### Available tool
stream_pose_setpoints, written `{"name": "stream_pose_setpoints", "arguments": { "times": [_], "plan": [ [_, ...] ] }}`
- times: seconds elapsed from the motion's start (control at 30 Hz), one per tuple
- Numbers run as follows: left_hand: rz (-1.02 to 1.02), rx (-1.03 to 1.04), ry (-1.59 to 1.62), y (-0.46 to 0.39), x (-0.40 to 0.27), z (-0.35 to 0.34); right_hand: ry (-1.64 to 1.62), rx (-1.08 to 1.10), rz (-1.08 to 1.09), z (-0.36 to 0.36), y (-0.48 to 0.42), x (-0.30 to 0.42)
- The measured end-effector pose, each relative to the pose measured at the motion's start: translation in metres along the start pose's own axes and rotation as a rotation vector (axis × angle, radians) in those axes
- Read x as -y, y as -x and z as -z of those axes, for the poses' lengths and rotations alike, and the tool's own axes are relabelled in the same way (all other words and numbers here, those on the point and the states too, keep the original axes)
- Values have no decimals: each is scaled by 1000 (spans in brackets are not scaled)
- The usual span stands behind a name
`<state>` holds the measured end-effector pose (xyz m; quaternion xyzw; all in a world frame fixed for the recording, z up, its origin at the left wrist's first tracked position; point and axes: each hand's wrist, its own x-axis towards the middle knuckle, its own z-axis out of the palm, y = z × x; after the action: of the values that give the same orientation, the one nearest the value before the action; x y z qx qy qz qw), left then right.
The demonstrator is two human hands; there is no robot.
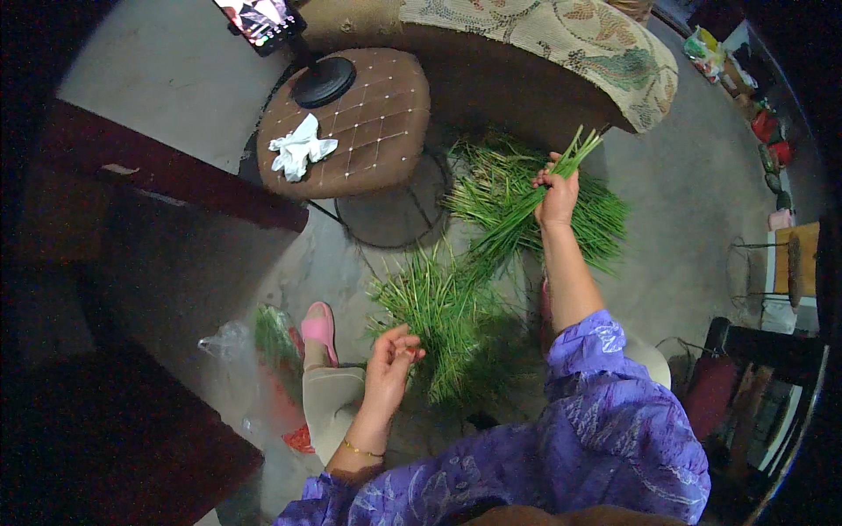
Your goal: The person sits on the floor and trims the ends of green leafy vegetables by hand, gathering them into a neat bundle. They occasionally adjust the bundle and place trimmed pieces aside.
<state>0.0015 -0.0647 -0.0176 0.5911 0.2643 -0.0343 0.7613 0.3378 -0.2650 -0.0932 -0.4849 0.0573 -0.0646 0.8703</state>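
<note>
My right hand (559,196) is closed around a bunch of long green stalks (579,148). Their pale ends stick up past the fingers, and the leafy ends trail down to the left. Below that hand lies a larger pile of the same greens (490,177) on the floor, beside the sofa's base. My left hand (389,365), loosely curled with no stalk visible in it, hovers at the left edge of a nearer loose heap of greens (434,309). Something small and red shows at its fingertips. From here I cannot tell whether that hand touches the heap.
A brown padded stool (375,131) carries a phone (260,23) on a round-based stand and a crumpled white tissue (301,148). A sofa with a patterned cover (559,39) stands behind. Plastic bags (273,355) lie left of my pink slipper (319,322). A dark chair (743,394) is at right.
</note>
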Motion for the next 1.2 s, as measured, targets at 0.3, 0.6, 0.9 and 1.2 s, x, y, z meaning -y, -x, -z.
{"name": "stream_pose_setpoints", "arguments": {
  "times": [0.3, 0.6, 0.9, 1.2],
  "plan": [
    [-578, -208, -735, 13, -28, -18, 205, 302, 233, -83, 148, 72],
    [-806, -46, -809, 21, -43, -46, 281, 632, 95, -120, 296, 125],
    [-376, -43, -347, 44, -31, -12, 401, 840, 233, -130, 316, 137],
    [-247, -139, 377, 29, -24, 23, 599, 472, 30, -59, 220, 0]
  ]
}}
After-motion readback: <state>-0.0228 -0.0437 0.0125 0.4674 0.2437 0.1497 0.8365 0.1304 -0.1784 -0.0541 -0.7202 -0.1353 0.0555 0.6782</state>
